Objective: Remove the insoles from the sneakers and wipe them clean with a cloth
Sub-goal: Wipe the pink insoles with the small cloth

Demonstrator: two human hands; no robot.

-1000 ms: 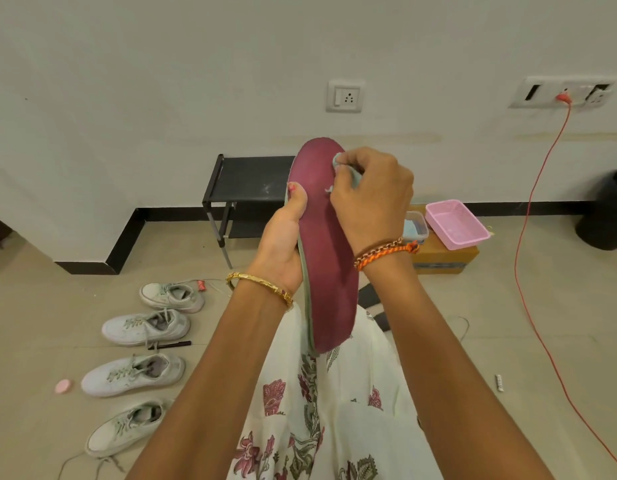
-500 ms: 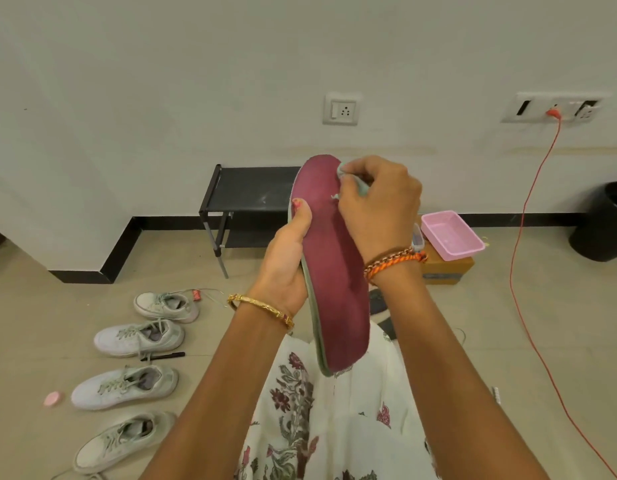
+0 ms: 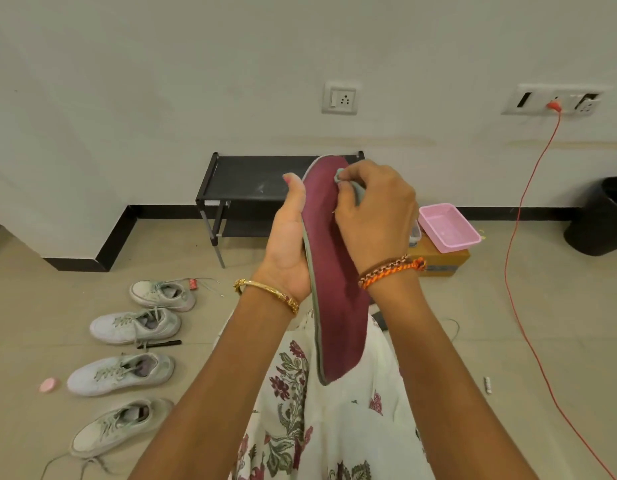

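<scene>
The left hand (image 3: 289, 244) holds the maroon insole (image 3: 334, 282) upright above the lap; the right hand (image 3: 374, 216) pinches a small grey cloth (image 3: 352, 188) against its far toe end. Best to brace behind the insole and wipe downward in overlapping strokes toward the heel.

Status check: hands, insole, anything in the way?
Left hand grips insole upright. Right hand pinches cloth against its top. Nothing obstructing.

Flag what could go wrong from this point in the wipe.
The small grey-green cloth wad, pinched in the right hand, covers only the toe, so the long maroon insole may get wiped unevenly. The left hand grips just one edge; the unsupported heel could flex or slip.
</scene>
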